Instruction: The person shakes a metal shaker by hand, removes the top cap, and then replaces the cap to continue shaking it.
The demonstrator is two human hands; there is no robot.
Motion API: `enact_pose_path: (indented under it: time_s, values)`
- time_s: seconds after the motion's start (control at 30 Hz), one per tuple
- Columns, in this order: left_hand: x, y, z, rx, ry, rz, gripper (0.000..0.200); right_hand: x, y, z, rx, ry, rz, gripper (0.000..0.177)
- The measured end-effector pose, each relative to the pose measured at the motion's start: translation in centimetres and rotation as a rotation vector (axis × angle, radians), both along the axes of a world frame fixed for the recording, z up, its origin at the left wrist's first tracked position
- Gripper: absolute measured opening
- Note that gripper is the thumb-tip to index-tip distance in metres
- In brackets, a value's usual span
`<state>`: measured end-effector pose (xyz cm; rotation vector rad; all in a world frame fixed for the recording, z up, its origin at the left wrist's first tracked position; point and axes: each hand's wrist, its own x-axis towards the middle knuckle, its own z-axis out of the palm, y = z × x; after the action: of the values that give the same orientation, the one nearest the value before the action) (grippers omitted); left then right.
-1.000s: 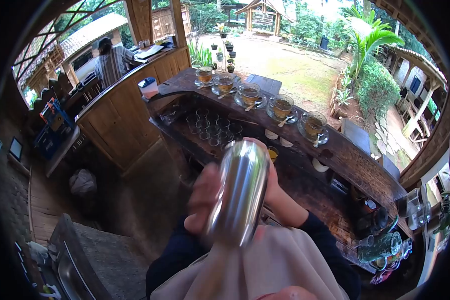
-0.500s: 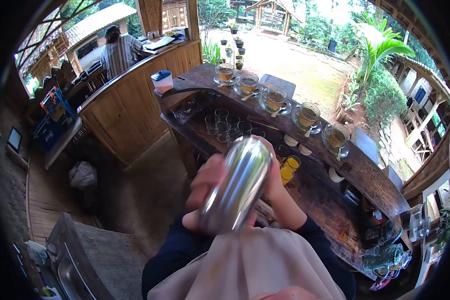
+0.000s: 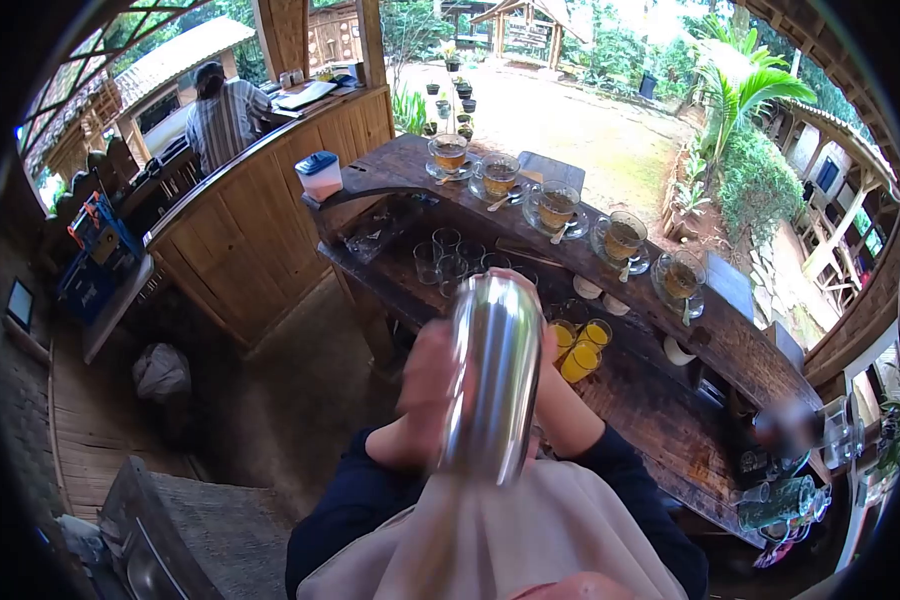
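A shiny metal cocktail shaker point(image 3: 495, 375) is held in front of my chest, its long side tilted slightly and its lower part a little blurred. My left hand point(image 3: 429, 372) presses on its left side, smeared by motion. On the right, my right hand point(image 3: 547, 345) wraps round the far side and top, so most of its fingers are hidden behind the metal. Just beyond the shaker, several glasses of orange-yellow drink point(image 3: 581, 360) stand on the lower dark counter. Empty clear glasses point(image 3: 448, 262) are grouped to their left.
Several glass cups of amber drink point(image 3: 555, 207), on saucers with spoons, line the raised wooden bar point(image 3: 760, 350). A blue-lidded container point(image 3: 319, 176) sits at its left end. Glass jugs point(image 3: 775, 510) are at lower right. A person point(image 3: 220, 120) in stripes stands at another counter point(image 3: 270, 205).
The shaker has swung from a rightward lean to more upright, both hands moving with it. The view has shifted slightly, and more of the orange-yellow glasses shows.
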<state>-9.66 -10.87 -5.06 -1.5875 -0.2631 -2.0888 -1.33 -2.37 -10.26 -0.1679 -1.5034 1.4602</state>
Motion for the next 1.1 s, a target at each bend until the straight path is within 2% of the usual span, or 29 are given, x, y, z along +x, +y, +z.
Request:
enact_pose_path:
  time_s: [0.03,0.07,0.1,0.13,0.2,0.23,0.27,0.3,0.33,0.37,0.4,0.43,0.47,0.5,0.53,0.57,0.6,0.63,0.67,0.7,0.73,0.8,0.87,0.93,0.97,1.0,1.03,1.07,1.1]
  values:
    - [-2.0,2.0,-2.0,-0.244,0.072,0.16,0.095,-0.5,1.0,-1.6,0.003,-0.003,0.005,0.091]
    - [-2.0,2.1,-0.9,-0.71,-0.026,0.036,0.091,-0.9,2.2,-2.9,-0.294,-0.036,0.044,0.08]
    - [-2.5,2.7,-0.5,-0.967,-0.235,-0.189,0.088,-1.5,2.5,-1.9,-0.583,-0.071,0.084,0.069]
    - [-2.8,2.4,-0.2,-0.952,-0.242,-0.183,0.088,-1.4,2.4,-1.1,-0.57,-0.078,0.092,0.069]
    - [-2.8,0.9,0.3,-0.683,-0.194,-0.055,0.085,-0.8,1.0,0.5,-0.43,-0.215,0.183,0.069]
    - [-2.8,0.0,0.3,-0.44,-0.125,0.042,0.082,-1.7,-0.1,0.8,-0.556,-0.078,0.24,0.07]
    - [-2.9,-1.6,-0.1,-0.277,-0.045,0.03,0.087,-1.6,-1.4,1.4,-0.349,-0.037,0.21,0.079]
    - [-2.8,-2.8,0.0,-0.111,0.032,0.015,0.091,-1.2,-2.3,3.6,0.021,-0.041,0.075,0.083]
    - [-0.8,-2.6,1.2,0.178,-0.005,-0.211,0.086,-0.9,-2.8,5.1,0.394,-0.047,-0.063,0.088]
    - [0.2,-2.2,1.2,0.218,-0.007,-0.236,0.085,-1.4,-2.8,5.0,0.459,0.105,-0.052,0.093]
    - [0.9,-2.0,1.0,0.256,-0.007,-0.261,0.083,-1.6,-2.0,4.0,0.477,0.204,-0.041,0.088]
    - [0.9,-0.7,1.1,0.247,-0.042,-0.263,0.045,-1.4,-1.1,2.3,0.242,0.138,0.008,0.082]
    - [-1.0,-0.3,-0.4,-0.099,0.008,-0.095,0.048,-0.8,0.1,0.1,0.005,0.073,0.058,0.075]
    - [-1.7,2.1,-1.3,-0.197,0.081,0.072,0.054,-0.4,2.6,-3.2,-0.526,0.165,0.362,0.064]
    - [-1.6,3.0,-0.3,-0.574,0.002,-0.071,0.058,-0.2,2.4,-0.7,-0.791,0.162,0.318,0.063]
    - [-2.0,4.7,-2.0,-0.785,-0.092,-0.181,0.081,0.3,3.7,-2.3,-0.678,-0.03,0.179,0.064]
    - [-1.7,4.6,-1.9,-0.774,-0.087,-0.182,0.081,0.8,5.1,-3.6,-0.554,-0.216,0.041,0.066]
    - [-1.1,4.5,-2.0,-0.664,-0.18,-0.152,0.082,0.9,4.6,-2.7,-0.549,-0.263,0.015,0.067]
    - [-0.7,4.3,-2.1,-0.554,-0.268,-0.127,0.082,0.9,4.4,-1.8,-0.53,-0.25,0.009,0.067]
    - [-1.0,3.0,-1.9,-0.421,-0.146,0.01,0.089,0.9,2.5,0.8,-0.244,-0.21,-0.101,0.07]
    - [-2.6,0.6,-1.2,-0.364,0.09,-0.015,0.09,1.3,0.5,3.2,0.031,-0.174,-0.212,0.074]
    - [0.4,-1.8,1.0,0.089,0.047,-0.395,0.088,2.8,-2.0,8.0,0.62,-0.112,-0.371,0.084]
    - [0.3,-2.6,0.5,0.147,0.129,-0.49,0.092,3.1,-3.1,8.5,0.703,0.007,-0.379,0.089]
    - [0.9,-1.4,1.5,0.037,0.076,-0.355,0.092,2.8,-1.2,6.6,0.633,-0.116,-0.429,0.08]
    - [-1.9,-0.6,0.4,-0.265,0.219,-0.212,0.092,2.7,-1.3,5.9,0.46,-0.267,-0.429,0.068]
    - [-1.0,1.9,-1.2,-0.3,0.11,0.059,0.061,2.3,-0.4,3.0,-0.178,0.007,-0.052,0.059]
    - [-0.1,3.6,-1.0,-0.509,-0.001,-0.06,0.075,2.2,2.1,-1.3,-0.371,-0.013,-0.028,0.06]
    - [0.3,4.1,-1.5,-0.823,-0.226,-0.305,0.083,2.3,4.0,-4.0,-0.555,-0.034,-0.002,0.061]
    - [0.2,4.0,-1.2,-0.785,-0.249,-0.29,0.083,2.5,3.7,-3.5,-0.533,-0.03,-0.005,0.061]
